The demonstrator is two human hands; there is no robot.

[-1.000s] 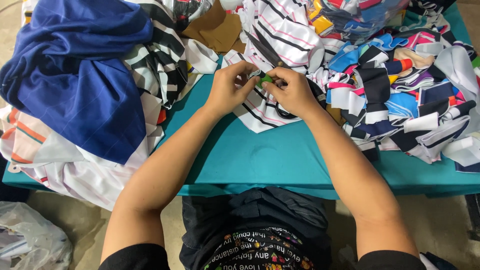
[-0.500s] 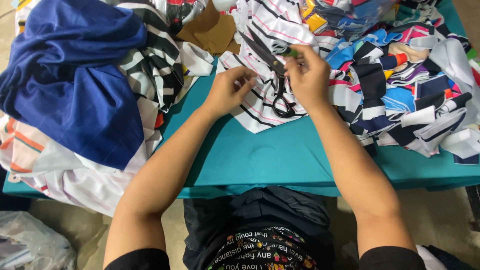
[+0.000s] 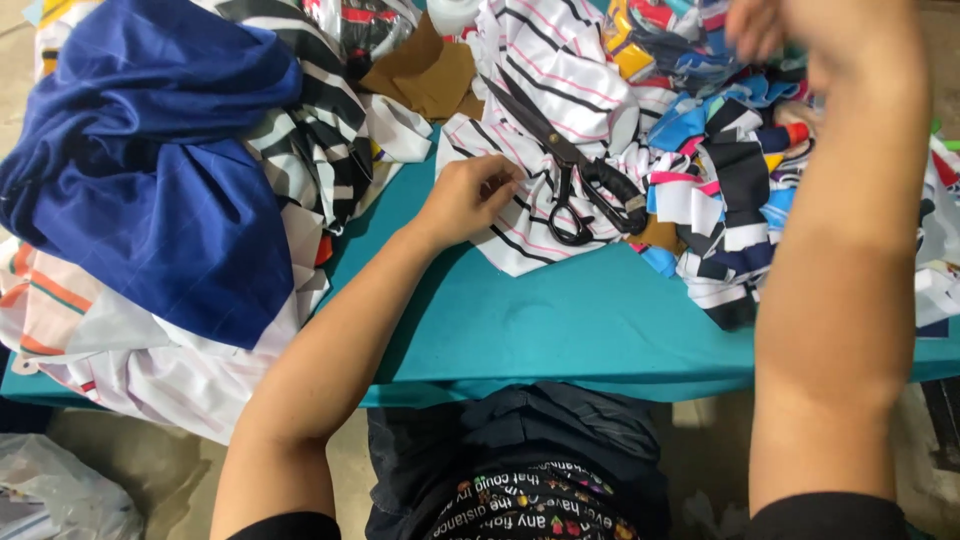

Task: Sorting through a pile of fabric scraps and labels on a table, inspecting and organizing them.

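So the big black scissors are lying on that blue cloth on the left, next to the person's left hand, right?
Not quite. The head view shows the scissors lying on the white striped cloth in the middle, not on the blue cloth. They are indeed next to the left hand.

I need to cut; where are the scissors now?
In the head view, the black scissors lie right of centre on the striped white cloth, just right of the left hand.

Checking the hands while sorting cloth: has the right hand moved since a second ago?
Yes. The right hand has lifted away from the striped cloth beside the scissors, up toward the far scrap pile.
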